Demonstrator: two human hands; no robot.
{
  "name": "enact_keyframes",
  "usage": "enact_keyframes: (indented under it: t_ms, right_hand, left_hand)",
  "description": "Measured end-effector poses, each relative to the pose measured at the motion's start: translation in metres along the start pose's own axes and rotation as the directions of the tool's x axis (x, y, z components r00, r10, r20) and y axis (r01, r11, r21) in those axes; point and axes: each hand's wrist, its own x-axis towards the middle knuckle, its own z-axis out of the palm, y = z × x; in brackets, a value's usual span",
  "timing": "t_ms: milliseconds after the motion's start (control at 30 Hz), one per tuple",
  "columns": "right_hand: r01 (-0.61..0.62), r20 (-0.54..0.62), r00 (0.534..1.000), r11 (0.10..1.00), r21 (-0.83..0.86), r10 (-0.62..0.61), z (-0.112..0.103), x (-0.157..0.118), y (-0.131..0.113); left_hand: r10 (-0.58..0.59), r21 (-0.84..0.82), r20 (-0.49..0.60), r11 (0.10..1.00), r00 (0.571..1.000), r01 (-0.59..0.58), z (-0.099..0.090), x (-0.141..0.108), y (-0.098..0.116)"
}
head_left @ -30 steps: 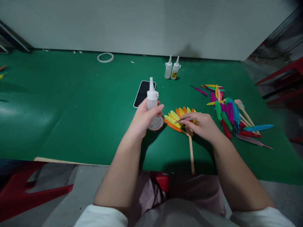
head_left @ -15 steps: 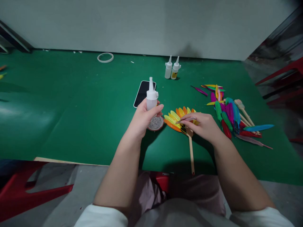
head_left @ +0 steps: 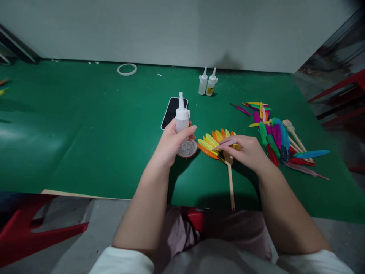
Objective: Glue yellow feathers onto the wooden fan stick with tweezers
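The left hand (head_left: 171,146) is holding the glue bottle (head_left: 181,118) and the right hand (head_left: 246,152) is pinching tweezers (head_left: 226,144) on the feather fan (head_left: 218,146), so glue might be dripping wrong.

Craft wkshop: green-covered bench (head_left: 85,133), glue bottles (head_left: 207,82), loose dyed feathers (head_left: 278,139).

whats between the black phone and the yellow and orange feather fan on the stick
In the head view, the left hand holding a white squeeze bottle upright, above a small round dish, lies between the black phone and feather fan.
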Motion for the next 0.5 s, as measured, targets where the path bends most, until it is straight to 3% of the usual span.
enact_keyframes:
  t_ms: [267,500]
  right_hand:
    - [0.005,-0.024,1.0,1.0,0.001,-0.005,0.0002,0.0002,0.0015]
    - [-0.032,-0.044,0.999,0.998,-0.062,0.03,-0.0007,-0.0003,0.0032]
  left_hand:
    - [-0.013,0.008,-0.04,1.0,0.999,0.013,-0.0005,-0.0007,0.0041]
    - [0.045,-0.024,-0.06,0.999,0.997,-0.047,-0.0057,-0.0012,0.0089]
